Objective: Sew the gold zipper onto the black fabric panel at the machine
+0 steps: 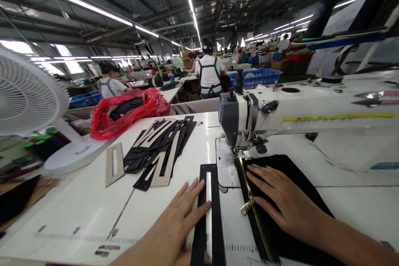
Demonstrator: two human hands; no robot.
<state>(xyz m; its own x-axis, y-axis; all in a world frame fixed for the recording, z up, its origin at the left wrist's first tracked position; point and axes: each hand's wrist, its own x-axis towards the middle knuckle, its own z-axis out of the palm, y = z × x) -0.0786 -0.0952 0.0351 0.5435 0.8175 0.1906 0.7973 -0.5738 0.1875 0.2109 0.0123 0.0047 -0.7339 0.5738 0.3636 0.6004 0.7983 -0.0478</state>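
Observation:
My left hand [179, 220] has its fingers over a long black strip with a narrow slot [218, 216]; the thumb goes under the strip and partly shows through the slot. My right hand [280, 199] lies flat on a black fabric piece [299, 170], fingers stretched. Along this fabric's left edge runs a gold zipper [258, 226] with a metal pull [245, 208]. The zipper's far end reaches the presser foot area of a white sewing machine [274, 112]. The strip lies left of the fabric, apart from it, beside the metal needle plate [226, 166].
A pile of black and beige slotted strips [158, 145] lies to the left, with a single beige one [114, 164] beside it. Behind are a red plastic bag [102, 120] and a white fan [73, 151]. Co-workers sit beyond the table, near a blue crate [258, 78].

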